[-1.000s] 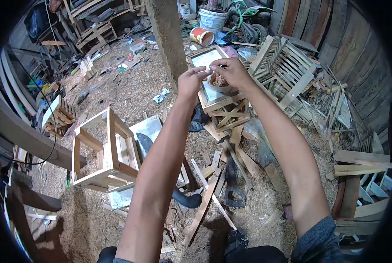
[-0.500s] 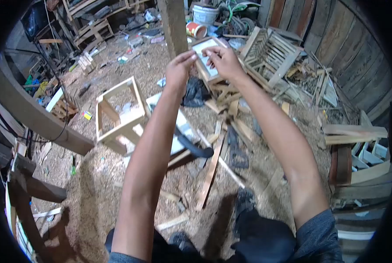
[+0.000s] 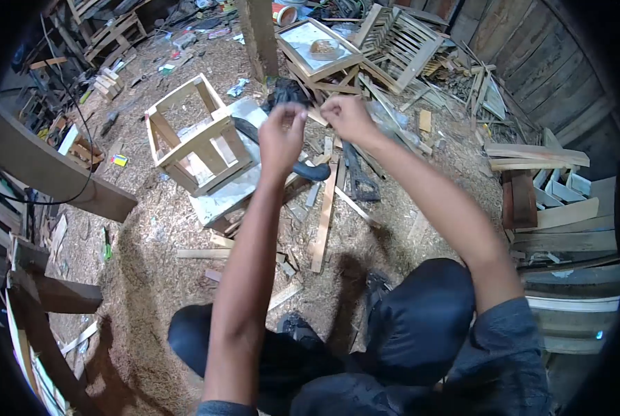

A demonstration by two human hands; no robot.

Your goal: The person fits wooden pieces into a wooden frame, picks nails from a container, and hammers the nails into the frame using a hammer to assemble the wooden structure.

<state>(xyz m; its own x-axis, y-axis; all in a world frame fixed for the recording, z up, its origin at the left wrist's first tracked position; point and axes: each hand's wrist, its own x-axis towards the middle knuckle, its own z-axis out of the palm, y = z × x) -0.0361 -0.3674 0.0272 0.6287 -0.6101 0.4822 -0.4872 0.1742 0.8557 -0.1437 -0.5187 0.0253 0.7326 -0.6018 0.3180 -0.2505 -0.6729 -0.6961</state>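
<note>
My left hand (image 3: 283,136) is raised over the floor in the middle of the view, its fingers curled together. Just right of it, my right hand (image 3: 346,119) has thumb and fingertips pinched. Anything between the fingertips of either hand is too small or blurred to tell. The hands are close but apart. Beyond them, a round container with brown contents (image 3: 326,49) rests on a white-topped wooden stand (image 3: 300,36). A small wooden frame like a stool (image 3: 197,137) sits left of my left hand on a pale board (image 3: 213,205).
A handsaw (image 3: 360,182) and a long wood strip (image 3: 324,225) lie on the shavings-covered floor. A dark curved bar (image 3: 308,170) crosses near the pale board. A post (image 3: 256,41) rises behind my hands. Slatted wooden pieces (image 3: 407,43) stand at the upper right.
My view has tilted down, and both hands have come away from the white-topped stand toward my body. The stool-like frame, bowl and more of my legs now show.
</note>
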